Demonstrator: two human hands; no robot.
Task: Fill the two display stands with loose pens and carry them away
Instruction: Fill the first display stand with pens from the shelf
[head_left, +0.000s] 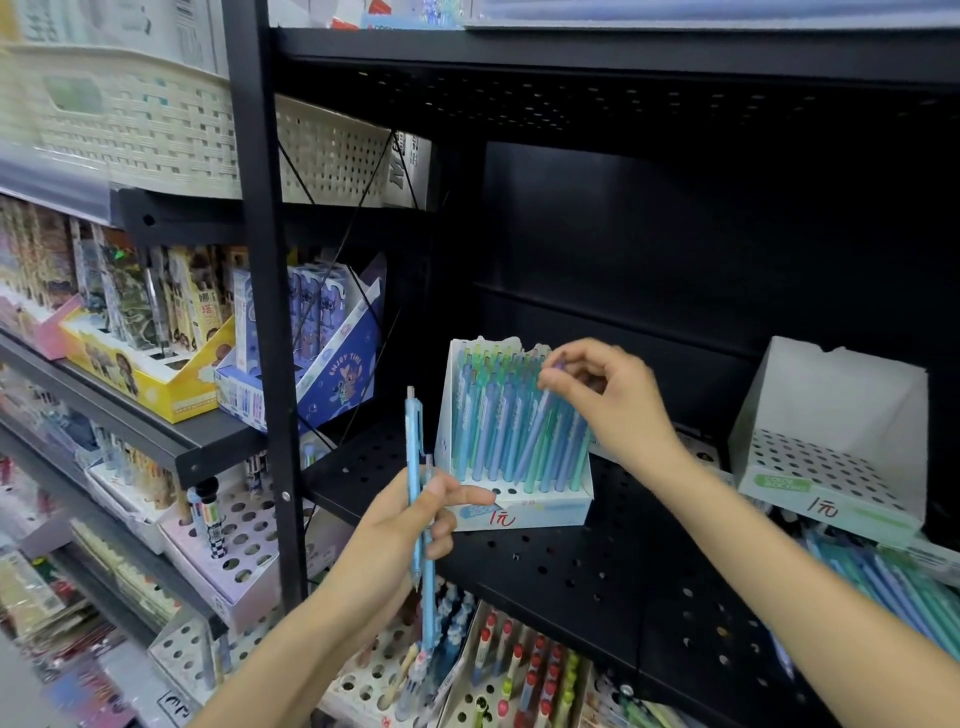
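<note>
A white display stand (524, 512) stands on the black perforated shelf (571, 571), nearly full of blue, green and purple pens. My right hand (608, 400) pinches the top of a purple pen (537, 431) that leans in the stand's right side. My left hand (400, 525), in front of the stand's left corner, holds two light blue pens (415, 467) upright. A second white stand (831, 457) sits empty at the right. Loose pens (883, 577) lie in a pile on the shelf at the far right, below that stand.
A black upright post (265, 312) divides this shelf from the shelves at the left, which hold boxed pens and stationery (156, 332). White woven baskets (156, 124) sit on top. More pen displays (509, 670) fill the shelf below.
</note>
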